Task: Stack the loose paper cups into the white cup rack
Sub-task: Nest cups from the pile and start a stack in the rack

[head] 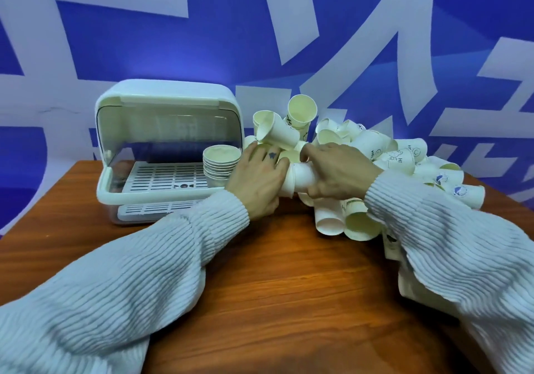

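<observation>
Ribbed sleeves (pixel 121 275) cross wooden table (pixel 274 287); blue-white wall (pixel 173 41) behind.

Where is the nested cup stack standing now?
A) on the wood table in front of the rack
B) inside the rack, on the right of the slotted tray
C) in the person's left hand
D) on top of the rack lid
B: the nested cup stack stands upright on the slotted tray inside the white cup rack, at its right end.
</observation>
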A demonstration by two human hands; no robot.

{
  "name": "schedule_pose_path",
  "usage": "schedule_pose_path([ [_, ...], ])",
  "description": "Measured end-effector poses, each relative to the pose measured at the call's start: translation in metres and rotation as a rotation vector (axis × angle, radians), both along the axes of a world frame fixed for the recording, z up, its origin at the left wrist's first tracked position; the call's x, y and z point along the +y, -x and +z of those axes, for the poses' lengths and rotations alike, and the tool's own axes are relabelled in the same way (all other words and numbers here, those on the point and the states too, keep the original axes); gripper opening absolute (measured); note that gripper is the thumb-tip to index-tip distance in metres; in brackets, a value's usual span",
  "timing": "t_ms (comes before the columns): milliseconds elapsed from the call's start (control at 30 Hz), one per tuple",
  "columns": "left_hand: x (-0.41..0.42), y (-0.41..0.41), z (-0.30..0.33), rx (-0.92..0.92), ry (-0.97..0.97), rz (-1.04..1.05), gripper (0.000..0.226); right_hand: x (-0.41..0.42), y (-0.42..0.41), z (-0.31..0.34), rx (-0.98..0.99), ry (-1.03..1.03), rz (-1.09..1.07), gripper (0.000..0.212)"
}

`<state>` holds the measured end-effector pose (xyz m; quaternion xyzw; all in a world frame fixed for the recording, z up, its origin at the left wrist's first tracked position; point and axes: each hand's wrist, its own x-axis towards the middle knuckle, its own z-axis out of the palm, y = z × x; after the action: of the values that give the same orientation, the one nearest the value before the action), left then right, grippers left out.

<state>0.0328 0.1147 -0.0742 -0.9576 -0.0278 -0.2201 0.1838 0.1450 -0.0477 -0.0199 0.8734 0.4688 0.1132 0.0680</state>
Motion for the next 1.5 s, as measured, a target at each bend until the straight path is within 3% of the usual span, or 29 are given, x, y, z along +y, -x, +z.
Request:
schedule_pose_path([
  [133, 0.013, 0.03, 0.035, -0.148, 0.005, 0.025, 0.061, -0.01, 0.006, 0.033, 0.074, -0.127, 0.022, 0.066],
  [233, 0.035, 0.055, 0.057, -0.273, 0.158, 0.037, 0.068, -0.006, 0.014, 0.05, 0.122, -0.277, 0.049, 0.069],
  [300, 0.05, 0.068, 0.066, -0.39, 0.36, 0.002, 0.069, 0.006, 0.02, 0.057, 0.178, -0.4, 0.121, 0.072],
  [433, 0.074, 0.084, 0.069, -0.682, 0.942, -0.062, 0.063, 0.046, 0.031, 0.066, 0.224, -0.525, 0.303, 0.072],
  [533, 0.08, 0.094, 0.064, -0.835, 1.141, -0.09, 0.066, 0.078, 0.039, 0.071, 0.218, -0.435, 0.375, 0.079],
  [667, 0.08, 0.105, 0.057, -0.886, 1.223, -0.083, 0.084, 0.116, 0.045, 0.071, 0.117, -0.149, 0.396, 0.083],
  [933, 0.078, 0.106, 0.041, -0.815, 1.247, -0.023, 0.084, 0.132, 0.048, 0.008, 0.235, 0.209, 0.359, 0.104],
  [1100, 0.082, 0.085, 0.043, -0.808, 1.239, -0.025, 0.09, 0.12, 0.046, 0.011, 0.483, -0.104, 0.325, 0.101],
  [1267, 0.08, 0.061, 0.042, -0.711, 1.154, -0.001, 0.092, 0.098, 0.036, 0.018, 0.462, -0.274, 0.31, 0.092],
  [1400, 0.076, 0.048, 0.035, -0.509, 0.977, 0.044, 0.082, 0.083, 0.025, 0.015, 0.433, -0.287, 0.287, 0.091],
  [1500, 0.074, 0.045, 0.022, -0.264, 0.816, 0.213, 0.088, 0.074, 0.021, 0.012, 0.429, -0.293, 0.279, 0.088],
])
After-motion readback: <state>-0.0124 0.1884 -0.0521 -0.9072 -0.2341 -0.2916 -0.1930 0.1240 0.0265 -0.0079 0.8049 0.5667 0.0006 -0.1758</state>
